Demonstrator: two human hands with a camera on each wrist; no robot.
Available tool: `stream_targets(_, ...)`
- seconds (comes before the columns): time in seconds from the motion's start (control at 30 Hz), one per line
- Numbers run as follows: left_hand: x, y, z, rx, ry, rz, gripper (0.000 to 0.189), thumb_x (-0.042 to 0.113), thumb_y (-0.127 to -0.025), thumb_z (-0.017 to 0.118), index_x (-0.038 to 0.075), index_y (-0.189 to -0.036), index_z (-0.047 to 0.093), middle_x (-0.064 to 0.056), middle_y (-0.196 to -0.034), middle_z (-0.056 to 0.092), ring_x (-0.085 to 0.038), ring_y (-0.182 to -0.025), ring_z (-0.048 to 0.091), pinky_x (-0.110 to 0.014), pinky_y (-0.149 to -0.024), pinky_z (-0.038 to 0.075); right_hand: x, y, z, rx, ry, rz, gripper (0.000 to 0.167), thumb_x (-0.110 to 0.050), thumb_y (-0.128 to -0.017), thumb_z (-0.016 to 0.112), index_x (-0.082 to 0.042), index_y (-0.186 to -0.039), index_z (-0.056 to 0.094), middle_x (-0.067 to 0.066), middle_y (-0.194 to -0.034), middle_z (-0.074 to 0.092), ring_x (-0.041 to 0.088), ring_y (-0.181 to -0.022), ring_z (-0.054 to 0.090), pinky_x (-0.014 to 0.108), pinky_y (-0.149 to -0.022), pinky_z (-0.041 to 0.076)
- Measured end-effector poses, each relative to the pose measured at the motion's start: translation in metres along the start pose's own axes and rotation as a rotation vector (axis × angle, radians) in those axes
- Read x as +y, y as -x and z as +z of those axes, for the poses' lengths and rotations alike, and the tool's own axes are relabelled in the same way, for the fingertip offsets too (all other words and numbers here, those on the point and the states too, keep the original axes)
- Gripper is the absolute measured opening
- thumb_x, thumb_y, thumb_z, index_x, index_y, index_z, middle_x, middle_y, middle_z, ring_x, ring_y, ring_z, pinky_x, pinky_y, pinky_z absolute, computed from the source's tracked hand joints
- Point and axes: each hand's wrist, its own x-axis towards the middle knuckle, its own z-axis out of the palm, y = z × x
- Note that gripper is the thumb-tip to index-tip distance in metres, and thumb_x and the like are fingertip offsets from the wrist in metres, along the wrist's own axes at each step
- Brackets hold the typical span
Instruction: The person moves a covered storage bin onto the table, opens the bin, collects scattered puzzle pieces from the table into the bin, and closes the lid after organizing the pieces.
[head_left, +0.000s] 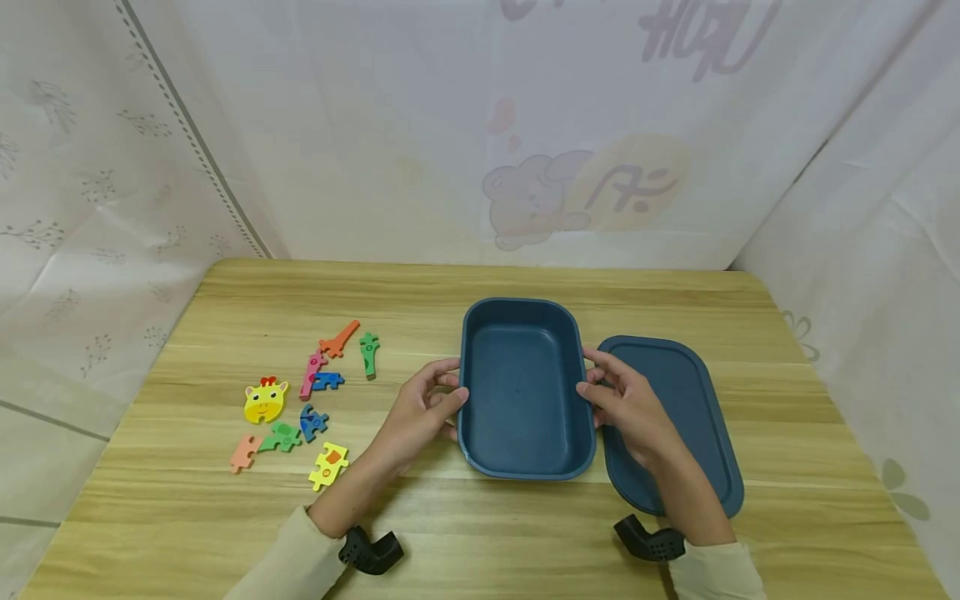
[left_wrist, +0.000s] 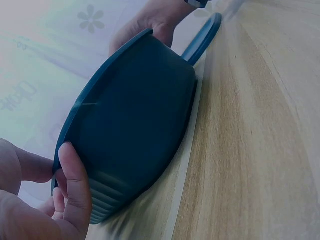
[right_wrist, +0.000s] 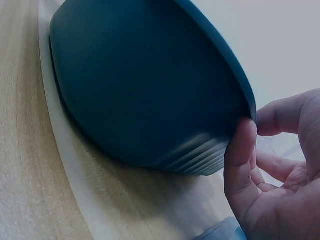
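Note:
A dark blue rectangular plastic container is at the middle of the table, its bare inside facing up. My left hand pinches its left rim between thumb and fingers. On the opposite side, my right hand grips the right rim in the same way. Ridges show on the container's outer wall near the fingers in the right wrist view. Partly under the right hand and forearm lies a flat blue lid.
Left of the container several colourful puzzle pieces lie scattered, among them a yellow giraffe head, a yellow piece and a green piece. The wooden table meets patterned curtains at its back and sides.

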Motion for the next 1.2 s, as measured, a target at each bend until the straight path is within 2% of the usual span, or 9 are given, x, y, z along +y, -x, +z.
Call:
stream_targets(0.3,0.001,-0.002,-0.003,-0.023,0.002,-0.024,0.054,0.008,-0.104,0.064,0.008,-0.155,0.048,-0.010,-0.122,0.054,-0.015,-0.088,0.064,-0.029,-0.059,0.060,0.000,0.000,0.001,0.013,0.010,-0.006,0.066,-0.014,-0.105,0.062,-0.010,-0.165,0.034,-0.002,-0.106,0.052,0.008,-0.074,0.054,0.029,-0.062,0.056)
stream_targets(0.43,0.002,-0.002,-0.010,-0.037,-0.013,-0.040,0.051,0.012,-0.106,0.061,0.009,-0.155,0.048,-0.014,-0.126,0.057,-0.016,-0.090,0.066,-0.029,-0.061,0.061,0.000,0.000,0.002,0.016,0.016,-0.002,0.066,-0.013,-0.105,0.062,-0.011,-0.165,0.035,-0.002,-0.105,0.053,0.009,-0.073,0.055,0.031,-0.061,0.056)
stream_targets(0.6,0.009,-0.003,-0.021,-0.012,-0.062,-0.031,0.048,0.016,-0.108,0.058,0.009,-0.155,0.048,-0.016,-0.126,0.058,-0.020,-0.094,0.066,-0.029,-0.067,0.062,-0.001,0.000,0.003,0.018,0.017,0.002,0.065,-0.013,-0.105,0.062,-0.011,-0.164,0.036,-0.001,-0.105,0.053,0.010,-0.069,0.054,0.032,-0.061,0.056)
stream_targets(0.7,0.013,-0.004,-0.028,0.017,-0.136,-0.002,0.046,0.019,-0.109,0.059,0.007,-0.153,0.051,-0.018,-0.127,0.059,-0.026,-0.100,0.068,-0.030,-0.074,0.063,-0.002,0.000,0.003,0.021,0.015,0.001,0.065,-0.013,-0.105,0.062,-0.010,-0.164,0.036,-0.002,-0.104,0.054,0.010,-0.068,0.054,0.032,-0.061,0.056)
stream_targets(0.87,0.016,-0.006,-0.035,0.067,-0.297,0.082,0.038,0.019,-0.107,0.062,0.003,-0.140,0.059,-0.018,-0.122,0.063,-0.033,-0.101,0.069,-0.031,-0.079,0.062,-0.002,0.000,0.003,0.020,0.011,-0.001,0.065,-0.012,-0.105,0.062,-0.009,-0.164,0.035,-0.003,-0.103,0.054,0.009,-0.071,0.054,0.031,-0.061,0.056)
stream_targets(1.0,0.016,-0.006,-0.039,0.096,-0.441,0.176,0.033,0.018,-0.106,0.065,0.002,-0.135,0.062,-0.015,-0.122,0.066,-0.030,-0.105,0.069,-0.036,-0.090,0.060,-0.002,-0.001,0.002,0.016,0.009,-0.003,0.065,-0.012,-0.105,0.061,-0.010,-0.165,0.034,-0.004,-0.103,0.053,0.009,-0.072,0.053,0.030,-0.061,0.056)
stream_targets(1.1,0.016,-0.006,-0.043,0.122,-0.528,0.248,0.034,0.020,-0.105,0.067,0.003,-0.134,0.062,-0.016,-0.124,0.068,-0.028,-0.109,0.069,-0.044,-0.099,0.059,-0.001,-0.001,0.002,0.016,0.008,0.000,0.065,-0.013,-0.105,0.062,-0.010,-0.165,0.035,-0.004,-0.103,0.053,0.009,-0.073,0.053,0.030,-0.061,0.055)
stream_targets(1.2,0.016,-0.006,-0.048,0.148,-0.570,0.285,0.034,0.019,-0.105,0.067,0.002,-0.134,0.062,-0.017,-0.125,0.068,-0.029,-0.109,0.069,-0.047,-0.097,0.059,0.000,-0.001,0.002,0.011,0.004,0.003,0.065,-0.014,-0.106,0.062,-0.010,-0.165,0.035,-0.004,-0.103,0.053,0.009,-0.076,0.053,0.030,-0.061,0.055)
